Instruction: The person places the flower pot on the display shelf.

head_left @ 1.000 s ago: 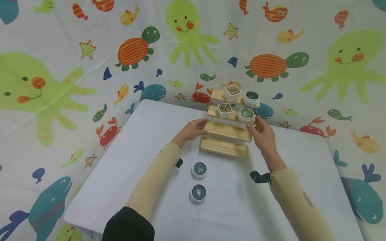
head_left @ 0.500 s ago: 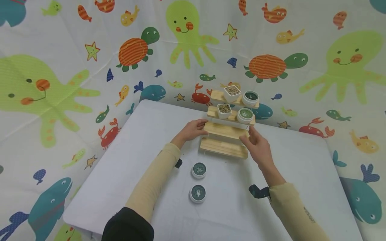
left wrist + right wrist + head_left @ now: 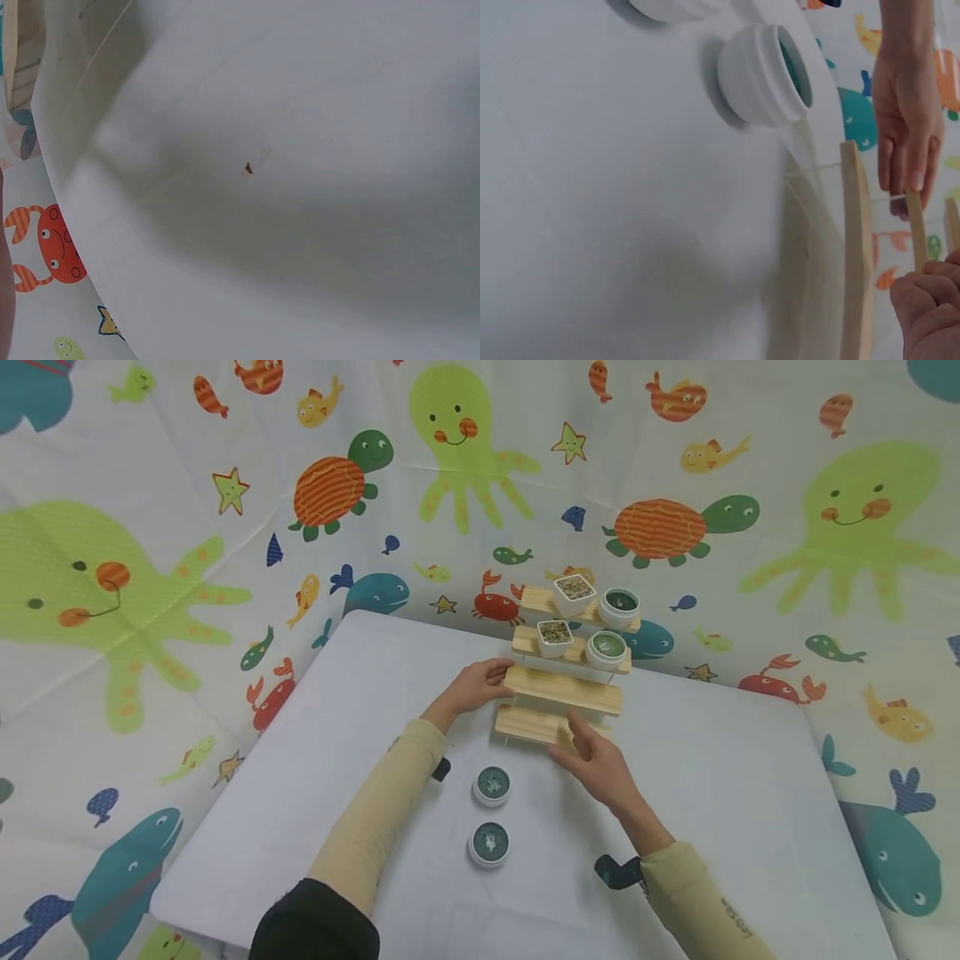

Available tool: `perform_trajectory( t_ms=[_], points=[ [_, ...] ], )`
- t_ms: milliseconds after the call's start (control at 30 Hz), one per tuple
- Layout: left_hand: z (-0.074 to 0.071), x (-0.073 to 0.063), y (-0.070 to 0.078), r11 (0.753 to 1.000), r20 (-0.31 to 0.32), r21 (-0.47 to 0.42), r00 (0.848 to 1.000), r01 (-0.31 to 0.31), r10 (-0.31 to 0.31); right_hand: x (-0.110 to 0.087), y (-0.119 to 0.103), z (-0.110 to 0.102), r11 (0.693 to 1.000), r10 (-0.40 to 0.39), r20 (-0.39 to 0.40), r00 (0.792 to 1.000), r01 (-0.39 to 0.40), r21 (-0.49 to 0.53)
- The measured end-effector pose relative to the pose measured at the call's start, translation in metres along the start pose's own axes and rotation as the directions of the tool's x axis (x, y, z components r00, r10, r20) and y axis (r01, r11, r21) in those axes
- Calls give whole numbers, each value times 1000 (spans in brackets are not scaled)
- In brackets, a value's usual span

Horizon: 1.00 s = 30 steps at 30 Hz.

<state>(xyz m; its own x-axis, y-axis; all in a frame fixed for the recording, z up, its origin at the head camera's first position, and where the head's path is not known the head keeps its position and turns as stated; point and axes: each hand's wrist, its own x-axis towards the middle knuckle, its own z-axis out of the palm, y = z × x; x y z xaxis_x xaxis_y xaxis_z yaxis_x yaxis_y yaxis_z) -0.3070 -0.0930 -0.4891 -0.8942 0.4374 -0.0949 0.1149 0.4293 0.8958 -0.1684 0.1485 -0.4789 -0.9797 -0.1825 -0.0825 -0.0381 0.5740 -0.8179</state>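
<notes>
A wooden tiered stand with several narrow shelves stands at the back of the table. My left hand grips the left end of its second-lowest shelf; the thumb lies on the board in the right wrist view. The right hand hovers before the lowest shelf, fingers relaxed and holding nothing. Left of it, two round white jars with dark green contents stand on the table, a farther jar and a nearer jar. The left wrist view shows mostly tablecloth, with the hand's edge at far left.
The two upper shelves bear square white dishes of grainy bits, an upper dish and a lower dish. Beside them sit a dark green jar and a lighter green jar. A sea-animal curtain hangs behind the white table.
My right hand has left the lighter green jar on the second shelf and moved down and left, toward the two jars on the table. The left hand has stayed on the stand.
</notes>
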Motion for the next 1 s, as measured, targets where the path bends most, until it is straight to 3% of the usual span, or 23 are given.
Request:
perform_trajectory(
  t_ms=[200, 400, 500, 733, 1000],
  points=[
    [0, 1, 0, 1000, -3, -1, 1000, 2, -2, -5, 1, 19, 996, -88, 46, 995, 88, 7],
    [0, 1, 0, 1000, -7, 9, 1000, -5, 5, -9, 5, 37, 981, -193, 127, 973, 188, 52],
    [0, 1, 0, 1000, -10, 5, 1000, -11, 11, -10, 6, 45, 979, -197, 176, 964, 186, 79],
    [1, 0, 1, 1000, -14, 7, 1000, -8, 8, -12, 12, 66, 975, -219, 201, 955, 205, 89],
    [1, -1, -1, 1000, -18, 4, 1000, -9, 9, -13, 18, 82, 985, -172, 190, 967, 165, 52]
  ],
)
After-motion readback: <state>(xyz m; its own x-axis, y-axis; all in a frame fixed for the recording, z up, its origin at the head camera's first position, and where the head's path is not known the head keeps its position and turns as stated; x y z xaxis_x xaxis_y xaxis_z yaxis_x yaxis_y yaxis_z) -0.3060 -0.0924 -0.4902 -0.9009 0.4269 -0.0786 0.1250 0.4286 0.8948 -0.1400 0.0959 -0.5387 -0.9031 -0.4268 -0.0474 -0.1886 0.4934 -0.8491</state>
